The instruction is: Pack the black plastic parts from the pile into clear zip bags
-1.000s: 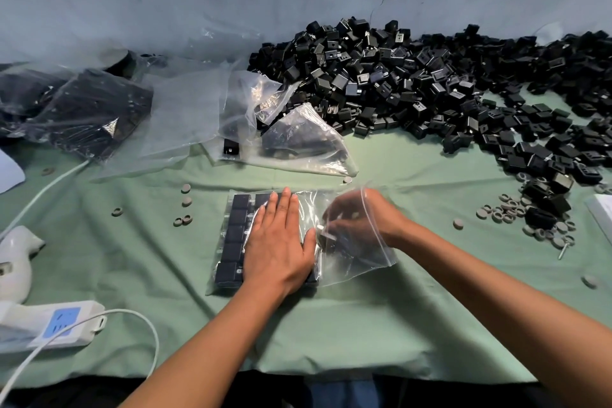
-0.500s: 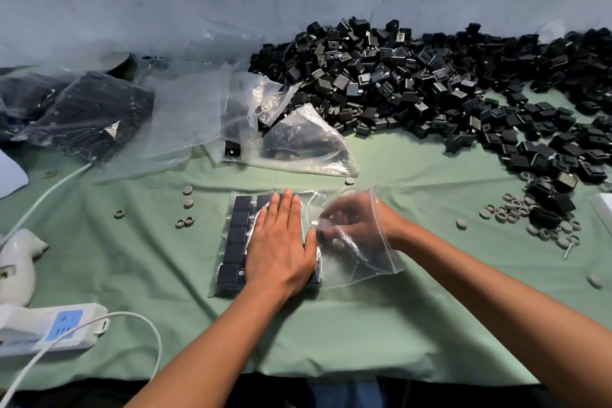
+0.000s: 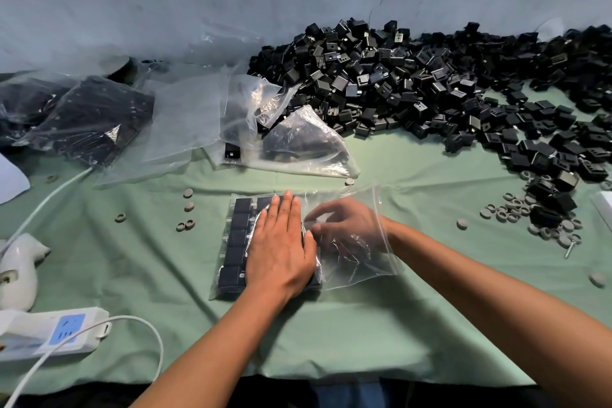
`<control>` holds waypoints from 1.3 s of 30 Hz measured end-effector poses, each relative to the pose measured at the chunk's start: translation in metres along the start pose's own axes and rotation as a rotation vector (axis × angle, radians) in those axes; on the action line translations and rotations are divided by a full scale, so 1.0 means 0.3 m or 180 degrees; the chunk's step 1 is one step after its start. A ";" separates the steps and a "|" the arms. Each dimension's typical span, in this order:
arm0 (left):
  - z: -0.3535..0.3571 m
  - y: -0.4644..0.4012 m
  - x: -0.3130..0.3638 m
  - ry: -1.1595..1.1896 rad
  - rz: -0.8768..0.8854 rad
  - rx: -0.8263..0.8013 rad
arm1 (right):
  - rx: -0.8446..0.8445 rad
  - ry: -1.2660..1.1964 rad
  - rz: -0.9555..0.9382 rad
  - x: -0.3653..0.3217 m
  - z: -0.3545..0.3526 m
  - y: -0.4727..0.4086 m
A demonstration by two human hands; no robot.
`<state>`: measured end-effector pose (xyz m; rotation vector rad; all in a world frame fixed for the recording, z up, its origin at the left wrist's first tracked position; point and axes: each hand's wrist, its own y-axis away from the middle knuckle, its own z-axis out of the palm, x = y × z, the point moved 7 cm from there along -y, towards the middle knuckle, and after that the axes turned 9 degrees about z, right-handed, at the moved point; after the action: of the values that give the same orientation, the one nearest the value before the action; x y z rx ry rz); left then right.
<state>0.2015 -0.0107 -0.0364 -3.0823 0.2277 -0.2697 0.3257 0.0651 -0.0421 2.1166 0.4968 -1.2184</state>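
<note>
The left hand point(image 3: 281, 242) lies flat, fingers straight and together, pressing down on the rows of black parts point(image 3: 236, 235) already lined up inside the clear zip bag point(image 3: 381, 262), which sits on the green cloth point(image 3: 331, 334) near the bench's front edge, about midway along it. The right hand point(image 3: 347, 225) is inside the bag's open mouth, fingers loosely curled toward the parts; whether it pinches one I cannot tell, the film blurs it. To do this step well, I judge the left palm should keep the rows from shifting while the right nudges each new part snug against the last (flat, not tipped), leaving the zip strip free of parts. The loose pile point(image 3: 430, 83) spreads along the back edge toward the right corner. Other bags point(image 3: 291, 139) lie crumpled behind the hands, one with a single part inside; filled dark bags point(image 3: 89, 116) rest toward the back left corner.
</note>
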 end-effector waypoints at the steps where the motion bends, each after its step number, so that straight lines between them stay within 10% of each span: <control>1: 0.001 0.000 0.000 0.0000 0.0002 -0.0010 | -0.0054 0.0017 -0.0004 -0.001 0.004 -0.001; 30: 0.005 -0.002 -0.002 -0.0056 0.0016 0.0024 | -0.0157 0.0772 -0.0100 0.004 0.020 0.017; 39: 0.005 -0.001 -0.003 -0.0139 0.0005 0.0063 | 0.0223 0.0322 0.0962 0.099 -0.353 0.116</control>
<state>0.2008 -0.0104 -0.0381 -3.0645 0.2244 -0.2029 0.4274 0.1130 -0.0171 2.2236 0.1693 -0.9734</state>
